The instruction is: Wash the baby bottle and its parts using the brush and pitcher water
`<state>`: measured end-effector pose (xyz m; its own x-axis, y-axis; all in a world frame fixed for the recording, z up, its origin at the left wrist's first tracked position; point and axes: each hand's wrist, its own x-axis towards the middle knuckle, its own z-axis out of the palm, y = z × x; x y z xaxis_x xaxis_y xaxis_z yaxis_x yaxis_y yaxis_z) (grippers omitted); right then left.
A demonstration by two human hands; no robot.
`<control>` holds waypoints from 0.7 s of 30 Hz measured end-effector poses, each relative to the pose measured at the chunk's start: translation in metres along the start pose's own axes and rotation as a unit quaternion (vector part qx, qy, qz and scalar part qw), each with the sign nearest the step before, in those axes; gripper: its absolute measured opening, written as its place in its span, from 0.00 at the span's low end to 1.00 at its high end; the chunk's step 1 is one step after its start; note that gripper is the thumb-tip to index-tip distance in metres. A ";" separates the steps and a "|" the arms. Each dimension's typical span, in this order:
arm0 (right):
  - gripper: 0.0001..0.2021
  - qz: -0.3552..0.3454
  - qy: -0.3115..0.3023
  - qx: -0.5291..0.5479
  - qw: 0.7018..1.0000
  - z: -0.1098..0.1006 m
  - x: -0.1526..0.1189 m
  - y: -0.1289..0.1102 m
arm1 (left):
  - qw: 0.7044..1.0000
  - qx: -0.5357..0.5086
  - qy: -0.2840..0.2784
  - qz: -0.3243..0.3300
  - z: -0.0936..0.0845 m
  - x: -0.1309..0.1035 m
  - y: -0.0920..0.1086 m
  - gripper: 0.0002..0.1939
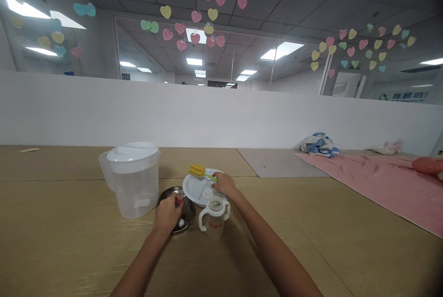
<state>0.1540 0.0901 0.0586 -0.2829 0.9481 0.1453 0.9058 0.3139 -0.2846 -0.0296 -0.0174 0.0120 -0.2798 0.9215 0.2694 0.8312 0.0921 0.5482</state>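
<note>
My left hand (168,214) is over a round steel dish (189,216), its fingers pinched together; whatever they hold is too small to make out. A small white piece (182,223) lies in that dish. My right hand (224,183) reaches over a white divided plate (191,188), fingers closed at the green handle of a yellow sponge bottle brush (197,171). The brush head sits at the plate's far rim. Small clear and white parts (207,194) lie on the plate, partly hidden by the fingers. A clear baby bottle (215,223) with white side handles stands upright and uncapped in front of the plate.
To the left stands a large translucent pitcher (136,190) with a white lid. A pink cloth (374,186) covers the table's right side, with a crumpled blue-and-white cloth (320,144) behind it. A low white wall (207,117) with glass above runs along the back.
</note>
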 end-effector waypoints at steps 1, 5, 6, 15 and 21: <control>0.20 0.004 0.000 -0.003 1.000 0.001 0.001 0.001 | 1.000 0.023 -0.005 0.003 0.000 -0.001 0.001 0.08; 0.19 0.011 0.002 -0.006 1.000 0.004 0.004 0.004 | 0.994 0.107 -0.011 0.019 -0.002 -0.002 0.002 0.12; 0.19 0.011 0.002 -0.006 1.000 0.004 0.005 0.005 | 0.993 0.117 -0.012 0.024 -0.002 -0.002 0.003 0.13; 0.16 0.012 0.009 -0.003 1.000 0.006 0.007 0.008 | 0.986 0.159 -0.015 0.042 -0.002 -0.003 0.002 0.16; 0.15 0.006 0.013 -0.009 1.000 0.007 0.006 0.008 | 0.988 0.148 -0.018 0.043 -0.003 -0.005 0.007 0.17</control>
<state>0.1577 0.0990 0.0503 -0.2638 0.9503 0.1657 0.9150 0.3008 -0.2687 -0.0241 -0.0225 0.0173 -0.1899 0.9429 0.2738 0.9564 0.1147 0.2685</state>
